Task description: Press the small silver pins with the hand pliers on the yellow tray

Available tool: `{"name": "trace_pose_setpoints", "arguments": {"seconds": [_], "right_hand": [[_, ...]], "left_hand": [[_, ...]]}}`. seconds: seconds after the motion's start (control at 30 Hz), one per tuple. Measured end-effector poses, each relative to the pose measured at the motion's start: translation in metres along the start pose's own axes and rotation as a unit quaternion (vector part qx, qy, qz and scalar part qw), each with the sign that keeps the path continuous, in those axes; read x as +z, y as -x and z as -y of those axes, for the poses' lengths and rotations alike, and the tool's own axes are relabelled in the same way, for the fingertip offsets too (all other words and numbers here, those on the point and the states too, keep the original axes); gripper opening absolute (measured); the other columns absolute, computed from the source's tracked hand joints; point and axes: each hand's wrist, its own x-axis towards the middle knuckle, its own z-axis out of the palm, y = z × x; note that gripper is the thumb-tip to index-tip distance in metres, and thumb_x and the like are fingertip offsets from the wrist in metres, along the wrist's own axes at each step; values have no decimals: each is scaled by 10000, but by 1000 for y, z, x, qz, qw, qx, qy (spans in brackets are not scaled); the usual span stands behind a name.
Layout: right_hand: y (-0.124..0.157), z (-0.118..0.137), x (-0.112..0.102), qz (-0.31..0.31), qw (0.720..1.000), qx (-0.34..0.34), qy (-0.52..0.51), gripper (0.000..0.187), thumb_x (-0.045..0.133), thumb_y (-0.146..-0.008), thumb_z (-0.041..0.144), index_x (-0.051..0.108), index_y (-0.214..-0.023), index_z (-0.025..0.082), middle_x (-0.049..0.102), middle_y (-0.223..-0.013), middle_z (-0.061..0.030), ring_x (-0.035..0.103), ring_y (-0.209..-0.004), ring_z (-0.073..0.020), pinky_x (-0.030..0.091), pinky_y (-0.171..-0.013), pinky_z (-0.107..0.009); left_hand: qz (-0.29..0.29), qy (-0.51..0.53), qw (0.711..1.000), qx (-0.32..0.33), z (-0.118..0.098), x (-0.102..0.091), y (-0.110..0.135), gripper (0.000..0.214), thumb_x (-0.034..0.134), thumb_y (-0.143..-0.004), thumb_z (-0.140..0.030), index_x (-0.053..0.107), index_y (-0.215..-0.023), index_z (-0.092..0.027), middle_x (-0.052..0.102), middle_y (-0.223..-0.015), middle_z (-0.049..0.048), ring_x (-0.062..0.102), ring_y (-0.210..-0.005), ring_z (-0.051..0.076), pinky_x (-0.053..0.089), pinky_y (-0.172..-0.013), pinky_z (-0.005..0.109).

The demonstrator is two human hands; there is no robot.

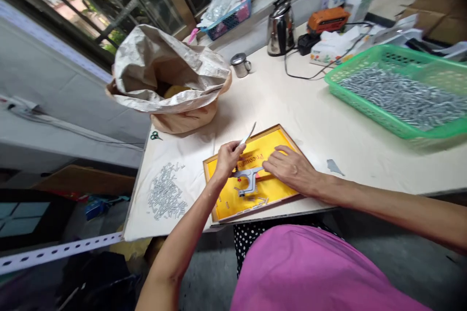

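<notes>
Basket (365, 111), green plastic, heaped with small metal pins (404, 99); yellow-lined tray (277, 188) before me holds loose bits, grey metal tool (251, 176) over it. My left hand (226, 160) is closed round a slim pale strip (250, 132); my right hand (292, 170), fingers bent, touches the tool's end, pinching or not I can't tell. Metal pile (167, 193) and scissors (156, 135) leftward, gaping sack (188, 117) behind.

A shiny kettle (280, 29) between a lidded metal mug (240, 66) and an orange device (327, 20), near a blue basket (230, 21).

The tray (276, 137) is yellow, the bracket (251, 175) grey, the shirt (302, 267) magenta, the trousers (242, 243) white-dotted black.
</notes>
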Motion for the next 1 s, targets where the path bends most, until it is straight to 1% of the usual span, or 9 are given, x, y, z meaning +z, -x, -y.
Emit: {"name": "trace_pose_setpoints", "arguments": {"seconds": [0.1,0.2,0.3,0.4,0.47,0.53,0.67,0.83,1.0], "right_hand": [[-2,0,-5,-8,999,31,13,224,390,-1004,171,600,-924,181,604,-739,-13,518,-681,-166,328,-817,-359],[-1,0,-3,-6,1000,4,-13,270,333,-1017,159,576,-903,193,572,-738,-3,502,-666,-159,304,-788,-344],[3,3,1,-10,999,-11,-36,273,322,-1021,157,556,-887,203,538,-732,8,491,-655,-158,304,-774,-337],[9,5,4,-14,999,0,-43,248,354,-1023,184,540,-860,206,509,-716,17,477,-630,-157,308,-746,-331],[14,4,7,-15,998,15,-51,255,346,-1019,168,536,-853,207,503,-712,19,473,-624,-153,308,-725,-322],[17,4,8,-17,997,34,-71,271,327,-1022,168,535,-854,207,510,-715,16,479,-627,-148,314,-718,-313],[19,5,7,-26,992,64,-109,296,298,-1039,219,542,-871,215,541,-724,11,492,-632,-147,331,-702,-304],[17,9,7,-20,989,77,-124,324,285,-1046,258,554,-868,226,559,-717,9,499,-631,-154,340,-677,-304],[21,6,19,24,988,97,-117,302,319,-1036,263,555,-851,227,552,-708,10,487,-601,-158,335,-641,-305]], "left_hand": [[-28,29,999,4,-5,3,7,364,702,-787,-481,697,-852,-123,567,-744,-11,532,-628,85,581,-600,238],[-49,-48,996,51,-2,-12,9,337,626,-867,-460,729,-918,-143,637,-804,16,598,-697,121,577,-663,254],[-123,-243,960,65,12,-62,7,306,526,-949,-362,748,-940,-152,689,-884,62,644,-872,184,536,-817,289],[-240,-470,849,-37,37,-129,8,290,469,-967,-238,736,-1046,-157,679,-1049,111,606,-1043,230,472,-902,317],[-254,-495,827,-74,57,-165,12,275,480,-933,-167,739,-1017,-127,659,-1055,151,573,-1085,276,456,-884,348],[-244,-501,826,-84,76,-187,16,232,520,-892,-139,741,-958,-150,649,-1047,137,553,-1091,278,445,-867,339],[-218,-494,838,-80,101,-203,19,191,532,-866,-147,704,-788,-179,643,-973,101,553,-1019,244,430,-841,317],[-228,-451,861,-63,110,-210,14,150,528,-839,-149,655,-761,-161,659,-890,104,600,-910,227,447,-798,319],[-223,-385,894,-55,113,-192,23,209,485,-892,-264,646,-838,-143,642,-672,28,597,-609,152,478,-635,270]]}}
